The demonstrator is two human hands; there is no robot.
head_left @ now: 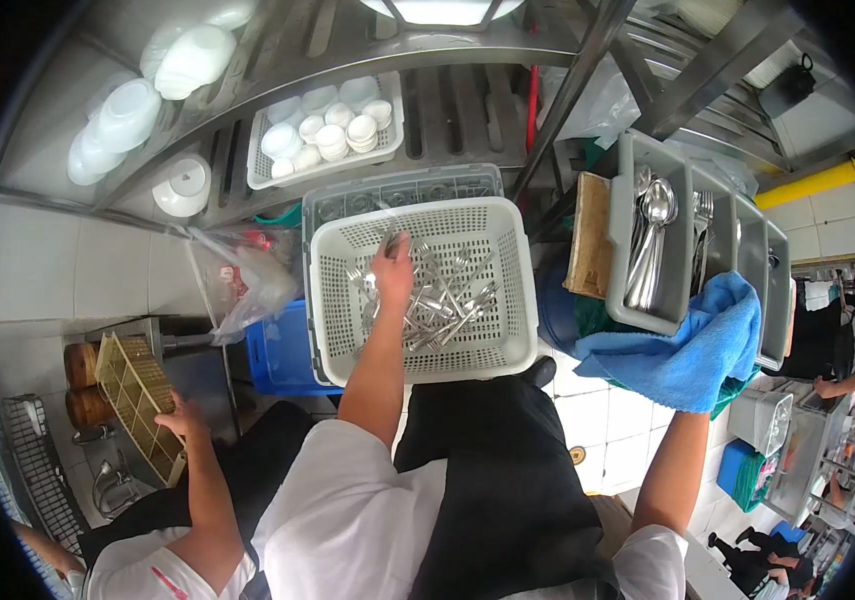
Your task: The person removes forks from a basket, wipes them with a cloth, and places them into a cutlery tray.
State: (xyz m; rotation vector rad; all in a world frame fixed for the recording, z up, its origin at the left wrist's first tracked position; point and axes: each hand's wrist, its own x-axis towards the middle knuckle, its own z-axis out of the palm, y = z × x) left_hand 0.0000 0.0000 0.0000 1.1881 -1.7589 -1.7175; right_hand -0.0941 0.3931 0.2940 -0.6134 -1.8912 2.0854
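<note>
My left hand [394,272] is inside a white plastic basket [525,300], its fingers closed around a piece of metal cutlery [388,241] whose kind I cannot make out. Loose forks and other cutlery [448,312] lie jumbled on the basket floor below it. On the right, a blue cloth [693,345] drapes over my right hand and hides its fingers; the cloth is bunched in that hand. It rests against a grey cutlery bin [648,318], where spoons [653,225] lie in one bin and forks [704,215] in the neighbouring one.
Under the white basket sits a grey rack [403,185]. A tray of white cups [328,140] stands on the metal shelf behind, with stacked white bowls [118,125] to its left. At my left, another person's hand [183,418] holds a yellowish divided rack [138,400]. A blue tub [283,350] is below.
</note>
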